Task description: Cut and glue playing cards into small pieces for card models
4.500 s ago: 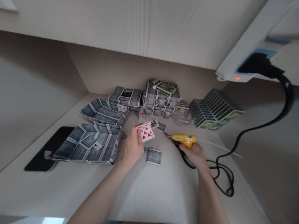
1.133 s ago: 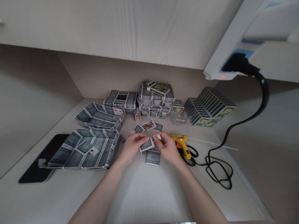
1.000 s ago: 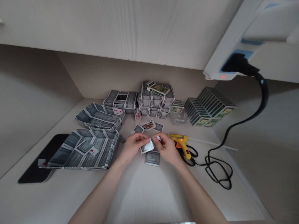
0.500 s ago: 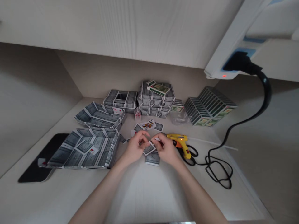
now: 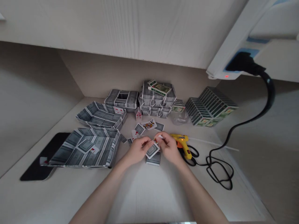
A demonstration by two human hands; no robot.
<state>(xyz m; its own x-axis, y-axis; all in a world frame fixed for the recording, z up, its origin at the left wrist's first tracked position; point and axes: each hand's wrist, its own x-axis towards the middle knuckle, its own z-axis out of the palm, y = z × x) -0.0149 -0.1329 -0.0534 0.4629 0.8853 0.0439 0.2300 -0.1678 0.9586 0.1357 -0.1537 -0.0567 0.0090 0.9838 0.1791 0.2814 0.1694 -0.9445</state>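
Observation:
My left hand (image 5: pixel 138 150) pinches the left edge of a playing card (image 5: pixel 152 151) with a patterned grey back. My right hand (image 5: pixel 168 147) grips the same card at its upper right, where a strip with red and yellow print shows, perhaps a folded part. Just below the held card lies a deck of cards (image 5: pixel 153 160), partly covered by it. Beyond my hands are scattered loose cards, among them a face card (image 5: pixel 149 124) and one with its back up (image 5: pixel 139 128). A yellow glue gun (image 5: pixel 184 144) with a lit orange light lies right of my right hand.
Two open trays made of cards (image 5: pixel 112 152) (image 5: pixel 119 124) stand at left, the nearer over a black phone (image 5: pixel 35 169). Card-built boxes (image 5: pixel 156 99) are stacked at the back. Card packs (image 5: pixel 210 107) stand at right. A black cord (image 5: pixel 230 133) hangs from a power strip (image 5: pixel 217 70).
Both hands have shifted slightly right, with the card held between them. More of the card's back and its printed strip show now. The view has moved slightly.

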